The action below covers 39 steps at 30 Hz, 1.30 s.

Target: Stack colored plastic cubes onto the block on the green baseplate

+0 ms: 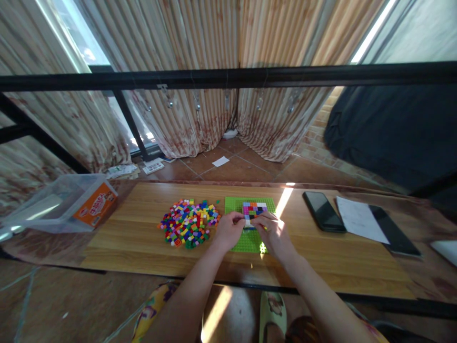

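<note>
Brick block (255,208), multicoloured, set on a green baseplate (246,245), with the left hand (229,231) and right hand (273,233) at its near edge, fingers bent inward; whether either grip is closed on a piece is too small to tell. Left of the baseplate, on a wood-grain table (321,262): loose bricks (191,221), mixed colours, heaped; to its right, a dark phone (324,212) and white paper (360,219). At the table's left end, a clear plastic box (46,209), orange label (95,205).
</note>
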Each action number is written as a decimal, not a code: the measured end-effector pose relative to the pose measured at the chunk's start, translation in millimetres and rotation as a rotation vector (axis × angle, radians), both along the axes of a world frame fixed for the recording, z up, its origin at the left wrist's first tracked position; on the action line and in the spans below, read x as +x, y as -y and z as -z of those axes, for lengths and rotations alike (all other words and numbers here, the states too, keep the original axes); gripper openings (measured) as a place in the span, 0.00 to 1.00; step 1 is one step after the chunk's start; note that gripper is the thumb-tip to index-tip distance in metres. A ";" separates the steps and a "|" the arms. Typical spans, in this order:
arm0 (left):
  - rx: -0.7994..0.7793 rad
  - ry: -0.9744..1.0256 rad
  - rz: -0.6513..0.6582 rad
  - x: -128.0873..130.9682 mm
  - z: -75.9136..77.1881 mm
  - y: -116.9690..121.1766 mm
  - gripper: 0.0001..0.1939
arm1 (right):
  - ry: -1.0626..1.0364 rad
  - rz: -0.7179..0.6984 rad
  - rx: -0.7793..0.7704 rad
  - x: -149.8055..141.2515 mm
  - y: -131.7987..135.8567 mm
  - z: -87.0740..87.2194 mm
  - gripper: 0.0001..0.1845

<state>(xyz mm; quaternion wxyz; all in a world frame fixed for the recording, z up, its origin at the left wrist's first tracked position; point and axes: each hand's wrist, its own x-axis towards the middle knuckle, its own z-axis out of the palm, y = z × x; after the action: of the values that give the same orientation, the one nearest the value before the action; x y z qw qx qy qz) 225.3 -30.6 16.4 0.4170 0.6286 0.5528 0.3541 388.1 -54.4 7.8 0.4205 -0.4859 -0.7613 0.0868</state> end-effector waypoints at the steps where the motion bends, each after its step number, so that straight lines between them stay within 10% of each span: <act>1: 0.001 0.004 0.005 -0.5 0.5 0.1 0.09 | 0.011 -0.008 0.013 0.3 -0.4 -0.1 0.11; 16: 0.079 -0.164 -0.103 -45.8 -11.6 -11.6 0.11 | -0.239 0.388 -0.168 25.4 3.0 -22.6 0.19; 25: 0.102 -0.733 -0.334 -120.4 -29.8 -15.1 0.14 | -0.055 0.293 -0.078 19.2 4.1 -19.7 0.16; 39: 0.187 -0.871 -0.169 -103.7 -18.3 -14.1 0.12 | -0.024 0.184 0.018 14.6 1.0 -5.8 0.11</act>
<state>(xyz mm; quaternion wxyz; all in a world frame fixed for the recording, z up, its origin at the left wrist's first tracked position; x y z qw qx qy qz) 121.6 -16.4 34.7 0.0566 0.7066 0.6917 0.1377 402.7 -55.3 13.6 0.4400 -0.5489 -0.7092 0.0468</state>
